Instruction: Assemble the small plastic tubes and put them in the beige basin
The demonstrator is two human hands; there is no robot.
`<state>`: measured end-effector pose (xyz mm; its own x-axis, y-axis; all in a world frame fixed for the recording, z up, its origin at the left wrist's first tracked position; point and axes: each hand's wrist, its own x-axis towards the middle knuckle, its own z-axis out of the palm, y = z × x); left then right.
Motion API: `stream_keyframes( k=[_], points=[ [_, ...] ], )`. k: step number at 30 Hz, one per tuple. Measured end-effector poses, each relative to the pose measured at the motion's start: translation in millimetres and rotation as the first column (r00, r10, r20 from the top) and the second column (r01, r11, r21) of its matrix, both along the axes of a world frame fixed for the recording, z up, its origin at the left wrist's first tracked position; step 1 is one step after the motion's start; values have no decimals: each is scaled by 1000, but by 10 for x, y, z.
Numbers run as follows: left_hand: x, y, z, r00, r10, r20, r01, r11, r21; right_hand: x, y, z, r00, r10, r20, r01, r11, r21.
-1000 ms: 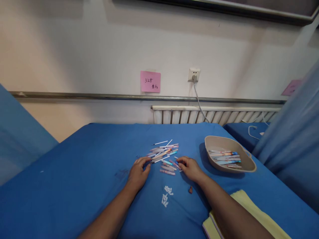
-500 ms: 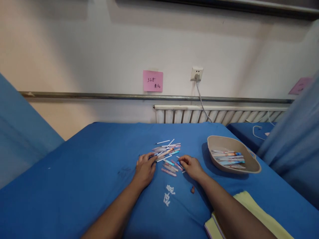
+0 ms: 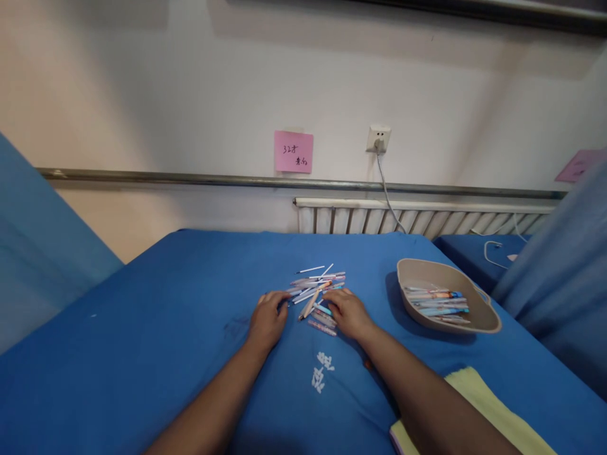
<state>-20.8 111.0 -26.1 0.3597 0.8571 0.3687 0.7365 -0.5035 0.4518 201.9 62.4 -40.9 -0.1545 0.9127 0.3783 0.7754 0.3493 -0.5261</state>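
Note:
A loose pile of pens and thin white pen refills (image 3: 317,281) lies on the blue sheet between my hands. My left hand (image 3: 268,319) rests at the pile's left edge, thumb and forefinger apart, with nothing visible between them. My right hand (image 3: 349,313) reaches over the right ends of the pens, fingers bent and thumb apart, touching or just above them; its fingertips partly cover the pens. A tan pen (image 3: 309,305) lies slanted across the front of the pile. Nearer me are several pink patterned pens (image 3: 322,328).
Small white pieces (image 3: 317,378) lie in front of the pens. A beige basket (image 3: 484,316) holding several pens stands at right. A folded yellow cloth (image 3: 493,404) is at lower right. A small brown object (image 3: 367,364) is partly behind my right forearm. Blue curtains hang at both sides.
My right hand has moved left and up onto the pens, its pinch loosened. My left hand has drawn slightly left. The tan pen now lies steeper across the pile.

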Motion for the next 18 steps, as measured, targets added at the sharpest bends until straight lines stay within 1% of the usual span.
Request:
stream_keyframes(
  k=[4,9,14,18],
  points=[
    [-1,11,-10,999,-17,-52,16,1000,-14,-92,66,126,989,59,137,-51,997,-57],
    [5,-27,0,996,-34,-86,33,999,-22,-49,16,218,952,111,284,-81,990,-115],
    [3,-47,33,996,-56,-73,53,998,-38,-10,-70,294,904,130,407,-89,989,-118],
    [12,-52,51,998,-49,-32,47,998,-45,-7,-126,352,865,187,465,-139,981,-136]
  ],
)
